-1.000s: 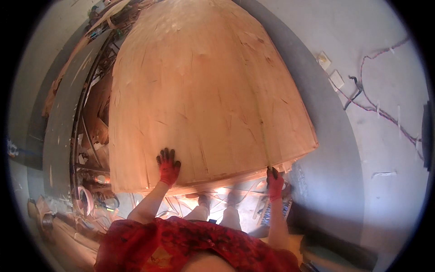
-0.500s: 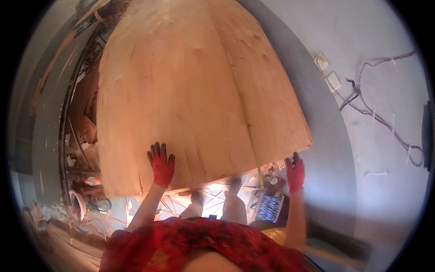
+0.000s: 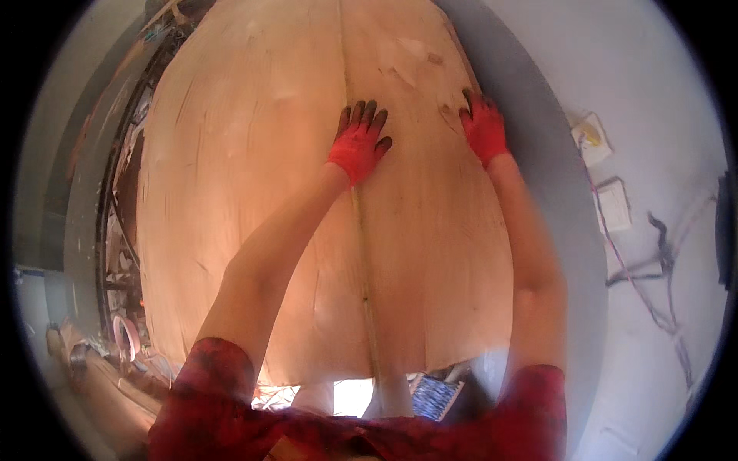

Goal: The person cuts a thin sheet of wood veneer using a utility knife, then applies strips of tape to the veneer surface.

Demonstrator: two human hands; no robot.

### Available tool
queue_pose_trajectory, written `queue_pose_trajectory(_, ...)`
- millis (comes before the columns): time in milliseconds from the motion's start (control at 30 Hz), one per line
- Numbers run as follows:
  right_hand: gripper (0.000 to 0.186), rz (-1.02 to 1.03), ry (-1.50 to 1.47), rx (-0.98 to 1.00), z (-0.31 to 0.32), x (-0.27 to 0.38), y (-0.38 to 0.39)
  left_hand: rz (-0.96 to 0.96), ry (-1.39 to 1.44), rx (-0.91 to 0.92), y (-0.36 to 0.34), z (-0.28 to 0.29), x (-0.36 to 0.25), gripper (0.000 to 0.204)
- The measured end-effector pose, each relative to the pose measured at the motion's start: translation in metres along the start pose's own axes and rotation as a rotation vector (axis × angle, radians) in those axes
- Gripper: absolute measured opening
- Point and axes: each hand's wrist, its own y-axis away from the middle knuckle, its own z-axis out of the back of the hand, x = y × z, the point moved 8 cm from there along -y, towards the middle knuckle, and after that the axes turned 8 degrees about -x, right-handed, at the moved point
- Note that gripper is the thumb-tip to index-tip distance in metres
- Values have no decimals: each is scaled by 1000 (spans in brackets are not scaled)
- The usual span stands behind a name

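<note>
A large sheet of pale brown wood veneer (image 3: 254,200) fills the middle of the view, with small splits and wrinkles in its surface. Down its length runs a long, thin yellowish strip (image 3: 366,307); whether it is a tape or a thin stick I cannot tell. My left hand (image 3: 358,150), in a red glove with dark fingertips, lies flat across this strip with its fingers spread. At the sheet's far right edge is my right hand (image 3: 484,132), gloved alike, its fingers apart and resting on the veneer by the edge.
The wall on the right carries white sockets (image 3: 613,206) and loose twisted wires (image 3: 634,280). Along the left runs a dark metal rail (image 3: 108,223) with scraps beside it. A pink ring (image 3: 126,338) sits lower left. A blue patterned woven piece (image 3: 435,397) shows beneath the near edge.
Both hands have moved far forward over the sheet, the left also to the right, onto the strip. The right has left the near corner for the right edge. My view has shifted.
</note>
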Motion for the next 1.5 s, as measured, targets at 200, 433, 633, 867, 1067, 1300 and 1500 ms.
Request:
queue_pose_trajectory(200,59,-85,94,130,-116,-47,-102,132,-53,226,-17,-73,3,63)
queue_pose_trajectory(433,64,-141,191,184,-213,-54,-166,116,-13,147,-15,-79,8,64)
queue_pose_trajectory(633,65,-157,270,266,-241,-42,-175,118,30,104,-13,-86,16,64)
queue_pose_trajectory(867,51,35,613,372,-252,-9,-150,125,41,81,-12,-84,21,65)
queue_pose_trajectory(1067,42,193,649,406,-235,9,-120,113,30,102,-16,-85,15,64)
queue_pose_trajectory(1300,60,50,169,110,-114,-48,-113,117,10,70,-12,-83,15,63)
queue_pose_trajectory(1500,80,-4,136,117,-143,-28,-57,118,-15,95,-11,-88,16,62)
